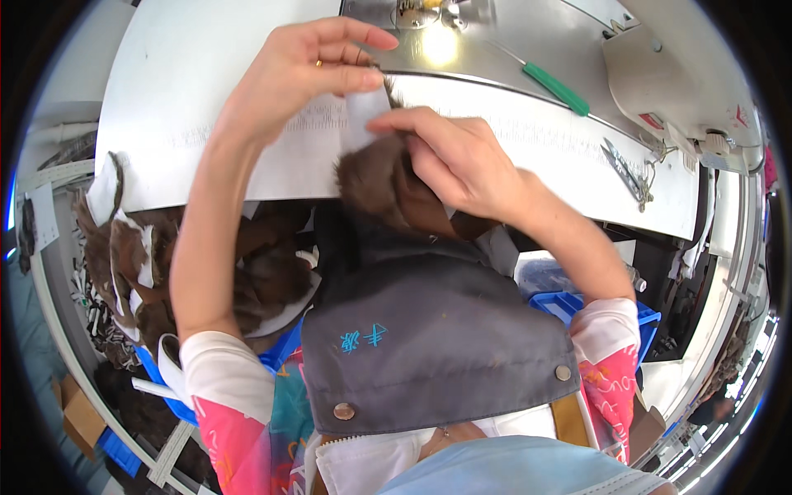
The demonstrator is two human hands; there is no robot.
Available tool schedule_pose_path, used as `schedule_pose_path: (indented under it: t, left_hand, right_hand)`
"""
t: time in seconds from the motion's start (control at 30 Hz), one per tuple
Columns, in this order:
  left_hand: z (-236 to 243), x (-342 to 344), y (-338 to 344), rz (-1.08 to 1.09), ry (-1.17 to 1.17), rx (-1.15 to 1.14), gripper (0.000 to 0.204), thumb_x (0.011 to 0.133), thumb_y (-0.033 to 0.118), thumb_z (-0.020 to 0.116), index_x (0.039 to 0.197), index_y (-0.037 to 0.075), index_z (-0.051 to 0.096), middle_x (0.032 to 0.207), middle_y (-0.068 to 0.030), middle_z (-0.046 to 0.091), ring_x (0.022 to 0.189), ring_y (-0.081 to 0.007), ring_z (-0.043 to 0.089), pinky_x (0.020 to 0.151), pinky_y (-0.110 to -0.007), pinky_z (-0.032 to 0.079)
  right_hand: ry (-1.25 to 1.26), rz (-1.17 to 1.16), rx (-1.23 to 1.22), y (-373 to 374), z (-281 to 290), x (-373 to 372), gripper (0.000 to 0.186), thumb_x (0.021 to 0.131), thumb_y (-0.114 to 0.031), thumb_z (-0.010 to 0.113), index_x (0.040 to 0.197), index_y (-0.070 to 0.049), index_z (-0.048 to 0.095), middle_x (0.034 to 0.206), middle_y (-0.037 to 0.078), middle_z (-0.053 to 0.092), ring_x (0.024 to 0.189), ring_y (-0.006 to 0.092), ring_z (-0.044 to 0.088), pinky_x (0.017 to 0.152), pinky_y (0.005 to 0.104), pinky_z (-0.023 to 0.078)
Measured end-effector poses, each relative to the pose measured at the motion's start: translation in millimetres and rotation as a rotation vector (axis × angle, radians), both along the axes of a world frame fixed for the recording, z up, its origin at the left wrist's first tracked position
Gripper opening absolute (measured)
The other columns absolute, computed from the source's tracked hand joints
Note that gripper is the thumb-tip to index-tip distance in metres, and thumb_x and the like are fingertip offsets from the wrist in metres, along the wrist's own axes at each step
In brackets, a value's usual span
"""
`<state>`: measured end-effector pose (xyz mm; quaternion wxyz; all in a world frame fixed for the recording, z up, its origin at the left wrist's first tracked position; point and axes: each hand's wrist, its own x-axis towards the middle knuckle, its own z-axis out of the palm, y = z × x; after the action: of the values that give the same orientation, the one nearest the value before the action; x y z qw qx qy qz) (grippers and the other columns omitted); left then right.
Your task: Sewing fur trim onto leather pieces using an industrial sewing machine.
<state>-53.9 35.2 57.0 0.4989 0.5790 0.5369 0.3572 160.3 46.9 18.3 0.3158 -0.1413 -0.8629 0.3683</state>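
1. We see the left hand [295, 76] pinching the upper end of a white strip [363, 120] between thumb and finger; its ring finger and little finger are hard to separate.
2. We see the right hand [466, 165] grasping a brown fur piece [371, 183], its index fingertip against the strip; its other fingertips are partly hidden.
3. The fur piece is at the front edge of the white surface [276, 169], above the dark apron [437, 338]. We cannot make out how strip and fur join.
4. Both hands and the fur block part of the ruler markings on the surface.
5. Glare whitens the metal plate [528, 37], and the picture's upper edge cuts off the fittings behind it.
6. To the right we find a green-handled tool [557, 89], small metal snips [624, 172] and a pale machine housing [668, 74].
7. The left forearm partly covers the heaped fur pieces [272, 285]; the right arm crosses a blue bin [561, 304].
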Motion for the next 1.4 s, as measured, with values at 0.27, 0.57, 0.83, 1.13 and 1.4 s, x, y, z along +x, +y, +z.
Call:
schedule_pose_path:
  t: [0.27, 0.57, 0.83, 1.13, 1.4]
  left_hand:
    - [-33.3, -3.6, 75.3, -0.115, 0.05, 0.046, 0.024, 0.078, 0.002, 0.066, 0.102, -0.001, 0.064, 0.082, -0.0027, 0.064, 0.074, -0.0088, 0.059, 0.069, -0.022, 0.048]
    - [-59.8, -6.1, 48.9, 0.031, 0.562, 0.67, 0.025, 0.074, 0.0, 0.063, 0.099, 0.0, 0.062, 0.102, -0.0067, 0.061, 0.088, -0.0226, 0.06, 0.076, -0.029, 0.05]
    - [-56.6, -18.4, 47.3, -0.144, 0.69, 0.896, 0.036, 0.069, -0.006, 0.059, 0.105, 0.001, 0.064, 0.11, -0.007, 0.062, 0.097, -0.0262, 0.059, 0.079, -0.034, 0.052]
    - [-59.6, -17.6, 68.1, -0.123, 0.657, 0.921, 0.03, 0.07, -0.006, 0.06, 0.099, 0.002, 0.063, 0.104, -0.0059, 0.063, 0.094, -0.0255, 0.06, 0.078, -0.034, 0.052]
    - [-61.6, -17.3, 79.8, -0.072, 0.645, 0.927, 0.025, 0.071, -0.006, 0.062, 0.094, 0.004, 0.064, 0.1, -0.0059, 0.064, 0.092, -0.0259, 0.061, 0.077, -0.034, 0.052]
  right_hand:
    - [-0.171, -0.225, 0.753, 64.2, -23.5, -12.8, 0.012, 0.068, -0.013, 0.059, 0.079, -0.011, 0.055, 0.091, 0.002, 0.056, 0.078, 0.0175, 0.051, 0.065, 0.0294, 0.039]
    - [-0.264, -0.347, 0.796, 61.1, -26.7, -19.4, 0.015, 0.069, -0.014, 0.059, 0.083, -0.01, 0.055, 0.111, 0.007, 0.061, 0.082, 0.0164, 0.052, 0.074, 0.0329, 0.038]
    - [-0.358, -0.362, 0.769, 62.9, -14.0, -21.9, 0.017, 0.069, -0.013, 0.059, 0.086, -0.009, 0.057, 0.111, 0.009, 0.062, 0.082, 0.0168, 0.052, 0.075, 0.0328, 0.037]
    - [-0.344, -0.375, 0.76, 81.1, -16.0, -23.7, 0.014, 0.072, -0.013, 0.06, 0.085, -0.008, 0.059, 0.108, 0.006, 0.064, 0.081, 0.0159, 0.054, 0.076, 0.0323, 0.036]
    - [-0.327, -0.442, 0.785, 88.2, -21.5, -27.4, 0.012, 0.072, -0.014, 0.06, 0.083, -0.009, 0.059, 0.099, 0.002, 0.066, 0.081, 0.0149, 0.056, 0.075, 0.0324, 0.036]
